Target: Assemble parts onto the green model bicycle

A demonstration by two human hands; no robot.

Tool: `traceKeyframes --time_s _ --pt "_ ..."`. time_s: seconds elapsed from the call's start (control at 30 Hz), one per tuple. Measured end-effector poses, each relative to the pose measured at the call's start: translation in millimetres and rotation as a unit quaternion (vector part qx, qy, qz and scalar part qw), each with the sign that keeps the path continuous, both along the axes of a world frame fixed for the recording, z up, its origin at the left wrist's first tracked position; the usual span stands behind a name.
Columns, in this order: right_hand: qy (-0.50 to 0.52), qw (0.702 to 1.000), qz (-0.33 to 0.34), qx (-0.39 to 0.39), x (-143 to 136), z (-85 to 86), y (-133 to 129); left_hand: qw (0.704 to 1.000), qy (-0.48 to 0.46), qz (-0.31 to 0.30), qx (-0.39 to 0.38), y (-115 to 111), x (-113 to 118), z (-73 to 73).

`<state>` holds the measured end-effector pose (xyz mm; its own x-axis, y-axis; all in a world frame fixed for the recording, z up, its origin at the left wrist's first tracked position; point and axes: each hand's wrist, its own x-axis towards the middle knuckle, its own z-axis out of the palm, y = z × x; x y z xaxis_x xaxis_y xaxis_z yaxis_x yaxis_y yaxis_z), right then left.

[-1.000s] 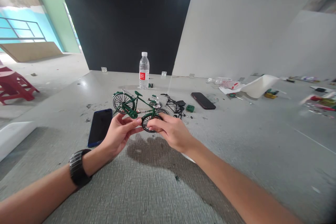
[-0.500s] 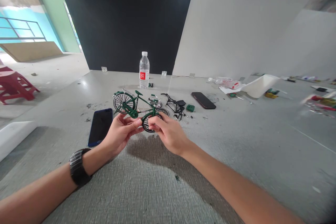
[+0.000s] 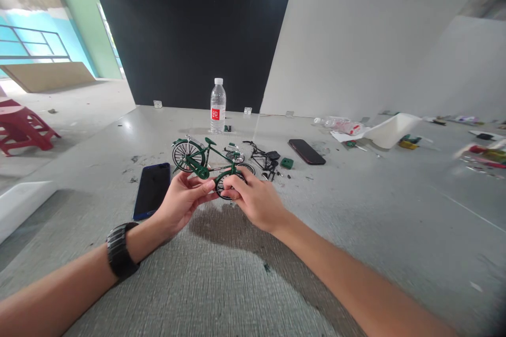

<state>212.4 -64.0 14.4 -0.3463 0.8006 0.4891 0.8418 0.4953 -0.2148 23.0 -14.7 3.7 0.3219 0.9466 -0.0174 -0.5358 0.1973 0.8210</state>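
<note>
Left hand and right hand gripped the front wheel of a green toy bicycle. Bottle stood behind it; blue-edged phone lay beside left hand.

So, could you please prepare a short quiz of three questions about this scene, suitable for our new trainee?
1. True or false: the bottle in front of the black panel stands upright.

2. Which thing do the left hand and the right hand both hold?
A) the bottle
B) the green model bicycle
C) the red stool

3. Fill in the missing word: the black wristband is worn on the ____ wrist.

Key: 1. True. 2. B. 3. Left.
</note>
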Motion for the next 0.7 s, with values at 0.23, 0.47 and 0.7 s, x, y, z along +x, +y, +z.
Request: traceKeyframes --time_s 0.23,0.47,0.7 --pt "0.028 0.999 0.009 0.02 -4 -5.0 0 1.0 -0.014 -0.011 -0.002 0 -1 -0.6" --pt "0.037 0.998 -0.01 0.051 -9 -7.9 -2 1.0 -0.017 -0.018 -0.002 -1 -1 0.0" --pt "0.034 0.998 -0.021 0.058 -12 -7.1 -2 1.0 -0.012 -0.021 -0.001 -1 0 -0.5"
